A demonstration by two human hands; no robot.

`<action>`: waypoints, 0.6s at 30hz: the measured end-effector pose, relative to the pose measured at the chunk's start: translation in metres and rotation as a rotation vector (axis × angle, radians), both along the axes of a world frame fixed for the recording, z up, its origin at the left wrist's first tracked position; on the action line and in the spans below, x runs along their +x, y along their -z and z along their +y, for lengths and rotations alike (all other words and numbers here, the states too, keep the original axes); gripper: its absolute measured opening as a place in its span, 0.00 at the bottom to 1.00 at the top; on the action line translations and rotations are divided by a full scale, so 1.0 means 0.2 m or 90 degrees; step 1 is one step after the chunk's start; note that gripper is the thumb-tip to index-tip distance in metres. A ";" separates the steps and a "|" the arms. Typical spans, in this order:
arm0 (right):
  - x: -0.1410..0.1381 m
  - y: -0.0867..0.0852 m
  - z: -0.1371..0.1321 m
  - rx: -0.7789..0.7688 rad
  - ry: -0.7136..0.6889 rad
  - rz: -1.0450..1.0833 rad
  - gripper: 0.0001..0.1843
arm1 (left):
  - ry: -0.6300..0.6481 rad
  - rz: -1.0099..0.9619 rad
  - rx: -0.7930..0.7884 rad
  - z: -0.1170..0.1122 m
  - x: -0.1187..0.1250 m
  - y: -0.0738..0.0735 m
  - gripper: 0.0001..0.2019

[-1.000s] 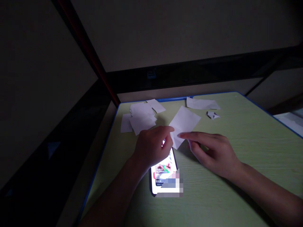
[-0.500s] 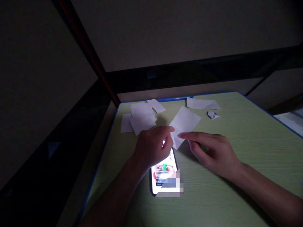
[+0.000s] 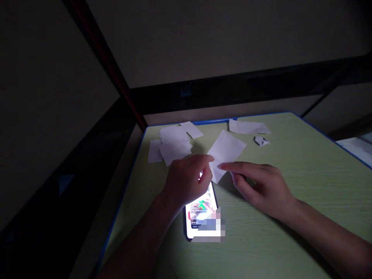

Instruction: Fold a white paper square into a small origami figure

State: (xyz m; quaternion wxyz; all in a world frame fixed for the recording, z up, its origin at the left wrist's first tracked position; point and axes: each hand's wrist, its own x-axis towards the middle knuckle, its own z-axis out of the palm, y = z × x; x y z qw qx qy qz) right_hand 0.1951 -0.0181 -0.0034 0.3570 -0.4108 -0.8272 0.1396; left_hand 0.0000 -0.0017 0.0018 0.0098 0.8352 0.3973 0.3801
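Observation:
A white square of paper [image 3: 227, 149] lies tilted like a diamond on the pale green table [image 3: 305, 174]. My left hand [image 3: 187, 180] rests over the top of a lit phone [image 3: 200, 215], its thumb and fingertips pinched at the paper's near left edge. Fingers of my right hand [image 3: 258, 186] stretch out flat, the forefinger pressing on the paper's near corner. The room is dim, and the phone screen is the brightest thing.
Several loose white sheets [image 3: 173, 145] lie at the table's far left corner. A folded strip [image 3: 247, 127] and a small crumpled paper shape [image 3: 261, 141] sit near the far edge. A blue rim [image 3: 124, 193] bounds the table; dark bed-frame bars [image 3: 232, 91] run behind.

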 end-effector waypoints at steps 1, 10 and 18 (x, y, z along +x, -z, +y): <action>0.00 0.00 0.00 0.003 0.000 0.001 0.14 | 0.002 -0.002 0.001 0.00 0.00 0.00 0.09; 0.00 0.01 0.00 0.002 -0.003 0.003 0.15 | 0.010 -0.005 0.005 0.00 0.00 -0.01 0.09; -0.01 0.01 0.00 -0.007 -0.004 0.001 0.16 | 0.005 0.002 0.002 0.00 -0.01 0.00 0.08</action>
